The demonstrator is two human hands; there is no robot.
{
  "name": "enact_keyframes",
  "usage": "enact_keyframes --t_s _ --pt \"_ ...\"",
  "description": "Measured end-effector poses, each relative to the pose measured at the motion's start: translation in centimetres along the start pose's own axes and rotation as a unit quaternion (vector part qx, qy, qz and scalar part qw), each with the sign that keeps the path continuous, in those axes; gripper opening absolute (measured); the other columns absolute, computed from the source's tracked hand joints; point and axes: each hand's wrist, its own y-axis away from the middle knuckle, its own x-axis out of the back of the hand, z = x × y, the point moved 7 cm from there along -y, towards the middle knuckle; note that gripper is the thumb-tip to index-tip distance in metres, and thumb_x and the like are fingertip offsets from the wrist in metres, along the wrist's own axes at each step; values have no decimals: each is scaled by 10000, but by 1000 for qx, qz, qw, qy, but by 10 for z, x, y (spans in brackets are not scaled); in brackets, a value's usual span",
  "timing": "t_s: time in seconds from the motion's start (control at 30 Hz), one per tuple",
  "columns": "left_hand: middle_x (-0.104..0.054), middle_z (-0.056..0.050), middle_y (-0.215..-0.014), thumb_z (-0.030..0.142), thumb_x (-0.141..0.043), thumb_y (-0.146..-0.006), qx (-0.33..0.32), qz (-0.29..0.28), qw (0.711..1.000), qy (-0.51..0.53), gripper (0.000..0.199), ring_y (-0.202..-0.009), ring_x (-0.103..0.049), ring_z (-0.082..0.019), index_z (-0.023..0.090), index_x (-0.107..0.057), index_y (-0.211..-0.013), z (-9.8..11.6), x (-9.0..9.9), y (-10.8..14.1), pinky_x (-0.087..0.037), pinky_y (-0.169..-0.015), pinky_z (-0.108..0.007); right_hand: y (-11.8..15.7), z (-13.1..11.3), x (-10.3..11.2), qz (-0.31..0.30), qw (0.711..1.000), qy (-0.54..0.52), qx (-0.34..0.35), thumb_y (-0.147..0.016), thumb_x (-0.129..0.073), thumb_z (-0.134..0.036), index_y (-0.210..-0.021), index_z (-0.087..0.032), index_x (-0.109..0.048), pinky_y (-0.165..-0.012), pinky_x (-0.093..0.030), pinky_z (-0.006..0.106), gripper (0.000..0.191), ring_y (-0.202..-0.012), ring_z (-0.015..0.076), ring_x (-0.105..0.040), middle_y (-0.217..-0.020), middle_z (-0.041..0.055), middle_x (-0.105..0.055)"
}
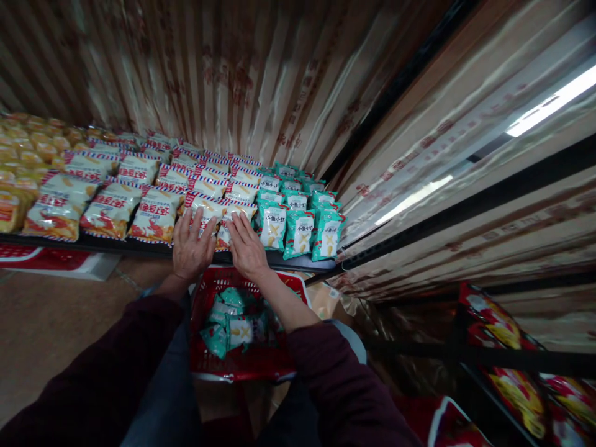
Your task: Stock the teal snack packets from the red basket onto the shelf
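Note:
My left hand [190,243] lies with its fingers stretched over the front of a white and orange snack bag [203,208] on the shelf. Beside it, my right hand [246,245] rests flat, fingers extended, against the neighbouring snack bag [239,210] of the same kind. Both bags stand in the front row, partly covered by my hands. Just right of them are rows of green snack bags [298,233]. Below my forearms sits a red basket [205,366] with several green bags [239,332] lying loose in it.
More white and orange bags [109,208] fill the shelf to the left, then yellow packs [18,202]. The dark shelf edge [139,247] runs in front. A black metal post [395,93] slants up at the right. Colourful boxes [505,329] stand lower right.

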Motion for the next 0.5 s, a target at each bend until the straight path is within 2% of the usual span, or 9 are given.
enact_keyframes --t_s 0.23,0.37,0.5 --pt "-214 -77 -1522 413 -529 -802 21 -12 1000 17 560 -1409 -95 -299 236 -457 -1329 -4 5 2 -109 -1107 -531 12 -4 5 4 1000 2 -16 -910 -354 -173 -1408 -138 -312 -1149 -199 431 501 -1422 205 -1 -1528 83 -186" --pt "-169 -60 -1536 416 -543 -794 14 -28 999 29 593 -1411 -65 -304 233 -431 -1348 -4 4 2 -74 -1108 -536 32 -3 17 17 1000 5 -2 -898 -344 -138 -1390 -152 -350 -1144 -224 411 492 -1421 189 -60 -1516 73 -230" --pt "-123 -49 -1547 398 -556 -793 -13 -21 999 28 605 -1410 -44 -312 223 -413 -1355 -1 9 2 -75 -1106 -539 60 -2 28 35 999 -8 -2 -882 -356 -120 -1386 -130 -355 -1134 -251 404 504 -1413 191 -128 -1497 102 -272"
